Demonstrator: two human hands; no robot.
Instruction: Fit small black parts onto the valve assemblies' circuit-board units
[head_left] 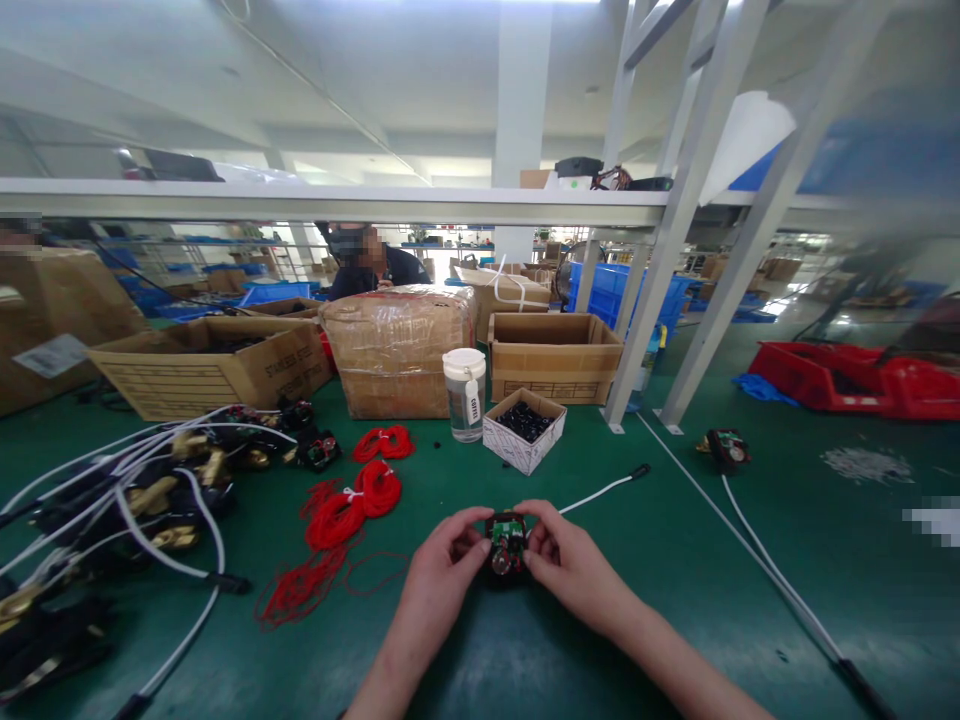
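Near the front of the green table, a small black housing with a green circuit board [508,545] sits between my two hands. My left hand [448,560] pinches its left side with thumb and index finger. On the other side, my right hand [568,556] grips the right edge in the same way. A white cable [600,494] with a black tip runs out behind my right hand. Bundles of red wire [364,505] lie to the left of my left hand. Beyond the housing stands a small white box [524,430] full of small black parts.
Several brass-and-black assemblies with white cables [161,500] are heaped at the left. A lidded cup [465,395] stands before cardboard boxes [397,350]. Another board unit [727,448] with its cable lies right, near metal posts [652,250] and red bins [825,378]. A person sits opposite.
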